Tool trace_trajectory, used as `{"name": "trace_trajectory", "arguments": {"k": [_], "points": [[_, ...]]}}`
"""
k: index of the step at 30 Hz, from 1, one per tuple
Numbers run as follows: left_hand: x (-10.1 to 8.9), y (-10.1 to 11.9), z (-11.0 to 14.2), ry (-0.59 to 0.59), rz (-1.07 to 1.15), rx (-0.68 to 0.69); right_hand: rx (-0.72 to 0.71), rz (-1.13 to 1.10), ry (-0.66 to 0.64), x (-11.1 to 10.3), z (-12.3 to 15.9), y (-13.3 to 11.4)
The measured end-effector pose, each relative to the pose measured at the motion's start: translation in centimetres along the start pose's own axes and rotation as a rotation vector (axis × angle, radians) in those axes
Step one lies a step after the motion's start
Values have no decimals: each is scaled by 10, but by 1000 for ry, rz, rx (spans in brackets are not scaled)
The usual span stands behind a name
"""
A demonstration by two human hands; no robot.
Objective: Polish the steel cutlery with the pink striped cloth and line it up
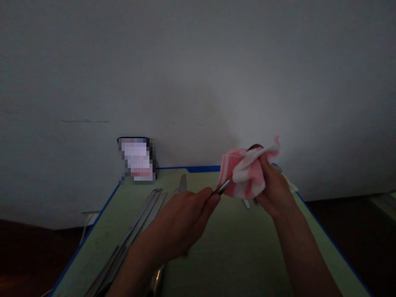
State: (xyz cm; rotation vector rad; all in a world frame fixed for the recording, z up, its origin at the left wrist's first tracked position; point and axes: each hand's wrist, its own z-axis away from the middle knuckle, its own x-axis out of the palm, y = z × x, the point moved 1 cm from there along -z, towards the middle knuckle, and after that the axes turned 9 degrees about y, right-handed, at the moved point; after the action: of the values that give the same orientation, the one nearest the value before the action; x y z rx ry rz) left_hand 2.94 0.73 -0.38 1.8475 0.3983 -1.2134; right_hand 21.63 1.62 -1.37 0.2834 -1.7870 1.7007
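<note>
"Cloth (247, 177), the pink and white one: where exactly is it now?"

"It is above the table (229, 255), bunched up, and the right hand (278, 192) grips it from its right side."

"And the left hand (185, 218)?"

"This one is to the left of the cloth and somewhat lower. Its thumb and fingers are closed on a metal utensil (225, 186). The utensil slants up to the right and enters the cloth, so its covered part I cannot describe. At the top of the cloth a dark curved edge (255, 146) shows; I cannot tell surely whether it belongs to the utensil."

"Which things are around?"

"To the left of the cloth, several knives (142, 212) lie on the table, close side by side. Also left of the cloth, the phone (137, 159) leans against the wall (198, 82); its screen is blurred. Just below the cloth, a small shiny tip (246, 203) is visible, the rest being hidden."
</note>
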Motion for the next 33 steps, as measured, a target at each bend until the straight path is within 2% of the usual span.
{"name": "trace_trajectory", "arguments": {"k": [3,6,10,15,20,26,29,33], "points": [[-10,-2,4,-20,29,21,34,-144,-83,-3,-1,-13],[-15,-4,10,5,59,24,40,-286,-143,-1,0,-14],[-17,-3,12,39,71,-18,75,-373,-140,7,0,-1],[-14,-2,8,9,33,-64,100,-419,-97,17,-7,24],[-2,-6,0,1,-27,-61,109,-371,56,20,-10,48],[3,4,1,-17,-46,-1,-165,-102,262,5,-12,55],[-2,14,7,11,-64,56,-220,-36,247,4,-9,52],[-3,21,6,69,-8,72,-117,-105,216,13,-1,54]]}}
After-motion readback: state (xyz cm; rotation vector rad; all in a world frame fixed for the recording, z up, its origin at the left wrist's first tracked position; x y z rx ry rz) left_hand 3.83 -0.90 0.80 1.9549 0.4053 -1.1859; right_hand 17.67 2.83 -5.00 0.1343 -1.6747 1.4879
